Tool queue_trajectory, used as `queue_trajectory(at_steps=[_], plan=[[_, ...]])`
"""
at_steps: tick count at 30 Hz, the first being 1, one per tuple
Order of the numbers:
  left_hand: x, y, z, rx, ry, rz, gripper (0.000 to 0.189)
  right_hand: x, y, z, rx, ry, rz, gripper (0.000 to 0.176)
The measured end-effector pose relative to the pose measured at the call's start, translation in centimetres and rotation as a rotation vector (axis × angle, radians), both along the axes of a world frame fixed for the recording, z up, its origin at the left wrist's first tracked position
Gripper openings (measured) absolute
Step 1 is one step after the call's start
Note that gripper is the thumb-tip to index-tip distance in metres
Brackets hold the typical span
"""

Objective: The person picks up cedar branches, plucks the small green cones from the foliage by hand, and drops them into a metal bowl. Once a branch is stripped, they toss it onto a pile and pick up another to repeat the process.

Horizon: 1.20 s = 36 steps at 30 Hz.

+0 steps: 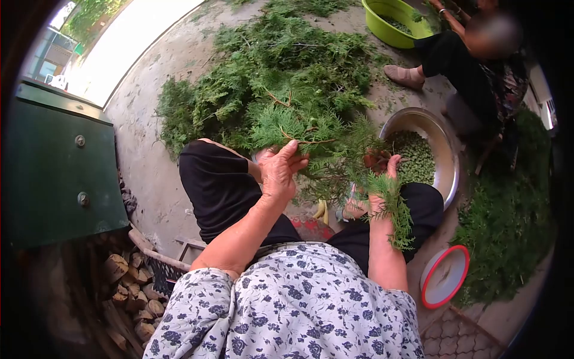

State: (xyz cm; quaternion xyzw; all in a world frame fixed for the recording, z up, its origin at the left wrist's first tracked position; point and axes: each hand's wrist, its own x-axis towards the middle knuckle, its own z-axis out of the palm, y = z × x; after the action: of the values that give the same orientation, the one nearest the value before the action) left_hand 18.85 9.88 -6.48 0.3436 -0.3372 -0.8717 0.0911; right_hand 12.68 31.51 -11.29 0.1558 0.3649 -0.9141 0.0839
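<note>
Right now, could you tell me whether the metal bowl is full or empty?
Partly full: small green pieces cover the bottom of the metal bowl, with bare shiny wall above them.

sprigs (311,128) green | bowl (449,175) silver | blouse (299,299) navy-floral white | basin (382,29) lime

The right hand (381,182) is half lost among sprigs (393,212) (grip unclear); green basin (387,29) cropped above.

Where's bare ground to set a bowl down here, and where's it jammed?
Free: concrete strip between the green cabinet and the branch pile; a smaller patch between the metal bowl and the other person's shoe. Crowded: around the left hand and right hand, both holding branches; another heap right of the bowl.
</note>
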Motion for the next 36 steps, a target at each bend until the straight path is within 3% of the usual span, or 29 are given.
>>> queue_trajectory(at_steps=[6,9,12,13,17,19,20,22,23,28,32,35,36], plan=[[0.5,0.3,-0.8,-0.128,0.034,0.099,0.015,0.1,-0.1,-0.6,-0.01,-0.096,-0.025,0.042],[0.5,-0.3,-0.3,0.02,0.113,0.079,0.019,0.3,0.1,-1.2,0.027,-0.07,-0.036,0.042],[0.6,-0.8,-0.1,-0.268,0.07,-0.216,0.022,0.7,-0.1,-0.7,0.033,-0.088,-0.037,0.041],[0.9,-0.6,-0.2,-0.588,0.101,-0.29,0.022,0.8,-0.3,-0.5,-0.004,-0.101,-0.061,0.041],[0.7,0.3,1.5,-0.682,0.145,-0.239,0.023,0.5,0.1,-2.7,-0.008,-0.088,-0.105,0.047],[0.9,0.4,1.1,-0.831,0.271,-0.155,0.02,0.7,-0.1,-1.1,-0.017,-0.105,-0.075,0.042],[0.8,0.2,1.0,-0.831,0.272,-0.154,0.02,0.8,-0.2,-0.5,-0.027,-0.122,-0.045,0.038],[0.2,-0.4,2.0,-0.428,0.354,-0.052,0.016,0.8,-0.2,-0.6,-0.029,-0.108,-0.055,0.038],[0.2,-0.3,2.7,-0.347,0.362,-0.005,0.012,0.8,-0.2,-0.8,-0.033,-0.096,-0.064,0.038],[0.5,-0.9,3.0,-0.516,0.353,-0.079,0.01,0.6,0.6,-2.7,0.01,-0.061,-0.028,0.039],[1.9,-0.6,1.7,-0.403,0.297,-0.197,0.014,0.3,0.9,-1.9,-0.091,-0.051,-0.04,0.041],[2.5,0.2,-0.6,-0.2,0.119,-0.226,0.012,0.1,1.1,-2.6,-0.077,-0.056,-0.051,0.042],[2.5,0.5,-0.9,-0.075,0.052,-0.248,0.02,0.0,1.0,-2.8,-0.093,-0.014,-0.06,0.042]])
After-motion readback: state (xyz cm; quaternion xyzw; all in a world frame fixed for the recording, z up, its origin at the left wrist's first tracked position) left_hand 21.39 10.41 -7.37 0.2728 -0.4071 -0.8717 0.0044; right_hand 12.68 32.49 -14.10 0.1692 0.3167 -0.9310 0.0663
